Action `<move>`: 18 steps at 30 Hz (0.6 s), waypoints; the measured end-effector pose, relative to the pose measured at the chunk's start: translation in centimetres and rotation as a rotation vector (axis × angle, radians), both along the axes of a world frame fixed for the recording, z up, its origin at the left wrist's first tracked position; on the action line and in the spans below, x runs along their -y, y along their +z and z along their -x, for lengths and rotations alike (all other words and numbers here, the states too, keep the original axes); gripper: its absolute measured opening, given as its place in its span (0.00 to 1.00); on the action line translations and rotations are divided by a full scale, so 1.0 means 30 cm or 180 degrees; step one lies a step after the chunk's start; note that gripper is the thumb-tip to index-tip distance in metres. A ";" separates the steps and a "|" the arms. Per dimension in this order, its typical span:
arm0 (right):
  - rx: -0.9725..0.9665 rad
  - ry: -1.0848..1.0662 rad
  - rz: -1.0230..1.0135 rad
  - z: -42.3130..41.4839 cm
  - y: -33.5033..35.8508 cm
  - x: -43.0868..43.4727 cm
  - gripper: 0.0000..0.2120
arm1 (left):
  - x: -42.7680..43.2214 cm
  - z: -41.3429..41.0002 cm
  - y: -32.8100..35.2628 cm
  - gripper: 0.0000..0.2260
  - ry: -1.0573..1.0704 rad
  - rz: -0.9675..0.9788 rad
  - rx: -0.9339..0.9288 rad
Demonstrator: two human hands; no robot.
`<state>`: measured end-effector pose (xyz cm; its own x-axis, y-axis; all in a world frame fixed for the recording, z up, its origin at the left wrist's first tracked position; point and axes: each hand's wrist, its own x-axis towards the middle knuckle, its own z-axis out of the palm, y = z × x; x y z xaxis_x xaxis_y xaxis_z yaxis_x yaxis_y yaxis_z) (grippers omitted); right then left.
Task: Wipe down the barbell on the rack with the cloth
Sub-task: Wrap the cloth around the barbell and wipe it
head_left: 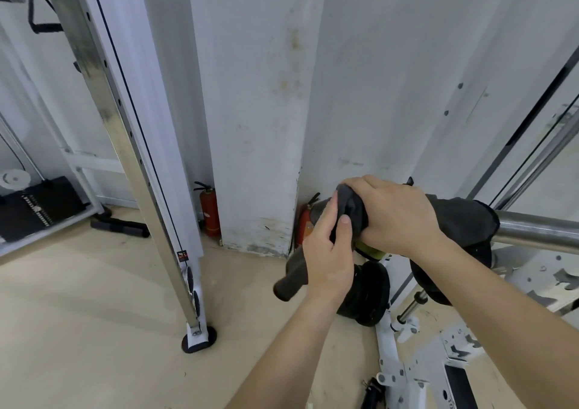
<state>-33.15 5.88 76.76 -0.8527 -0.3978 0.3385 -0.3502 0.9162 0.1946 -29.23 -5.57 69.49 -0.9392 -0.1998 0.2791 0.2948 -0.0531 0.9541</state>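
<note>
barbell [539, 231]: bare steel shaft at right-centre of frame; long axis near horizontal, entering at right edge and pointing left toward frame centre, rising slightly leftward; left end covered by cloth and both hands, tip not visible
cloth [463, 217]: dark grey; wrapped over the bar's left end and draped along the shaft to the right of the right hand; bunched into a fold between the two hands
right hand [398, 214]: palm down on top of the cloth-covered bar; fingers curled over the far side, clamping cloth against the bar
left hand [327, 261]: just below and left of right hand, touching it; thumb [344, 220] pressed flat on the bunched fold; fingers curled round behind it; pinch grip on cloth
dark cylinder [288, 283]: sticks out down-left from under left hand; cloth roll or equipment part, cannot tell
yellow-green patch [371, 250]: directly under the hands; identity unclear
weight plates [371, 292]: black; below the hands, against white frame [407, 374] at lower right
chrome upright [125, 145]: drilled holes along its length; slants from upper left down to a foot on the beige floor [94, 314], lower centre-left
pillar [260, 126]: grey, scuffed, centre of frame
fire extinguishers: two, red; one [210, 211] at left of pillar base; one [305, 224] at right of it, partly behind left hand
weight stack [34, 211]: black; far left edge
</note>
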 end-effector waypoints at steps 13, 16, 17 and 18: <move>-0.0414 -0.0049 -0.0064 -0.041 -0.005 -0.100 0.29 | 0.000 0.051 0.150 0.14 0.0559 0.1823 -0.0988; -0.0509 -0.0317 -0.0042 -0.061 -0.033 -0.222 0.26 | -0.046 0.109 0.210 0.12 0.0546 0.3304 -0.1105; -0.0531 -0.0396 -0.0005 -0.069 -0.038 -0.270 0.26 | -0.063 0.119 0.225 0.11 0.0507 0.3599 -0.1120; -0.0551 -0.0440 0.0052 -0.079 -0.043 -0.316 0.25 | -0.081 0.127 0.237 0.10 0.0434 0.3817 -0.1110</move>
